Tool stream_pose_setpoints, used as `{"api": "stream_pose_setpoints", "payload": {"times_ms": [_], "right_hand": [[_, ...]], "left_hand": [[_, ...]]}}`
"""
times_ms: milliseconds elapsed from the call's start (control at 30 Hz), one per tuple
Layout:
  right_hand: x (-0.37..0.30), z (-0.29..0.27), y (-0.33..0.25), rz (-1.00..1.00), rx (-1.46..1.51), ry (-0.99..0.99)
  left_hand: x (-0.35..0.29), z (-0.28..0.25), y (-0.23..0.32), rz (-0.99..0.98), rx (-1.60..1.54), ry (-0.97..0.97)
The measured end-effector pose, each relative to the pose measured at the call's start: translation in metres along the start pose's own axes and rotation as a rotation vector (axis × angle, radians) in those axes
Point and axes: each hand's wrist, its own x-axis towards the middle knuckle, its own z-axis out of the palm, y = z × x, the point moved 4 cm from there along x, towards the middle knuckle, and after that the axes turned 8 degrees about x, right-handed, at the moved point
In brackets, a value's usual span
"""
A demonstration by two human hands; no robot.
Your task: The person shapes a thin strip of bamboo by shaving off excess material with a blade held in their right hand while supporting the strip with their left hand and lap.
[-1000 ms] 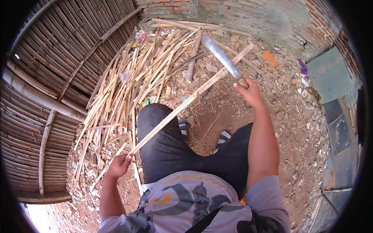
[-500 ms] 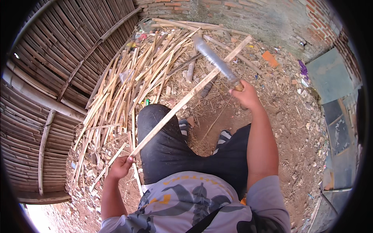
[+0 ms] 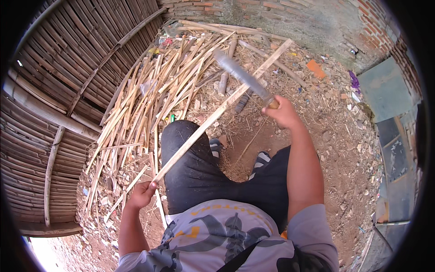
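Observation:
My left hand (image 3: 143,194) is closed around the near end of a long, pale bamboo strip (image 3: 200,129). The strip slants away to the far right, passing over my left knee. My right hand (image 3: 284,112) grips the wooden handle of a machete (image 3: 239,71). Its broad grey blade points to the far left and crosses the strip toward its far part; motion blurs the blade a little. Whether blade and strip touch, I cannot tell.
A heap of split bamboo strips (image 3: 136,109) covers the ground at left, beside a bamboo slat wall (image 3: 68,68). Short wood pieces (image 3: 223,84) lie beyond my feet. A brick wall (image 3: 312,22) closes the far side; grey sheets (image 3: 389,90) lean at right.
My right hand has shifted slightly toward me and left, and the machete blade has swung left and nearer along the strip. My left hand stays at the strip's near end.

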Motion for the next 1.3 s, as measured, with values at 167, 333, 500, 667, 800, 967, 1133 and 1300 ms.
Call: {"api": "stream_pose_setpoints", "payload": {"times_ms": [167,333,500,667,800,967,1133,1300], "right_hand": [[0.018,-0.027,0.04,-0.031,0.127,0.262],[0.005,0.002,0.016,-0.148,-0.062,0.155],[0.004,0.001,0.008,-0.16,-0.101,0.077],[0.014,-0.015,0.033,-0.111,0.139,0.232],[-0.001,0.004,0.009,-0.166,-0.101,0.056],[0.001,0.002,0.006,-0.158,-0.114,0.001],[0.01,-0.018,0.019,-0.059,0.102,0.212],[-0.011,0.011,-0.009,-0.191,-0.205,-0.058]], "left_hand": [[0.009,0.007,0.0,0.001,-0.028,-0.024],[0.003,0.008,0.0,-0.025,-0.057,-0.049],[0.002,0.004,0.002,-0.016,-0.07,-0.047],[0.008,0.006,-0.002,-0.028,-0.053,-0.078],[0.002,0.004,0.003,-0.026,-0.053,-0.053],[-0.011,0.003,0.017,0.099,0.117,0.184],[-0.015,0.012,0.029,0.146,0.319,0.379],[-0.018,0.015,0.029,0.182,0.363,0.454]]}}
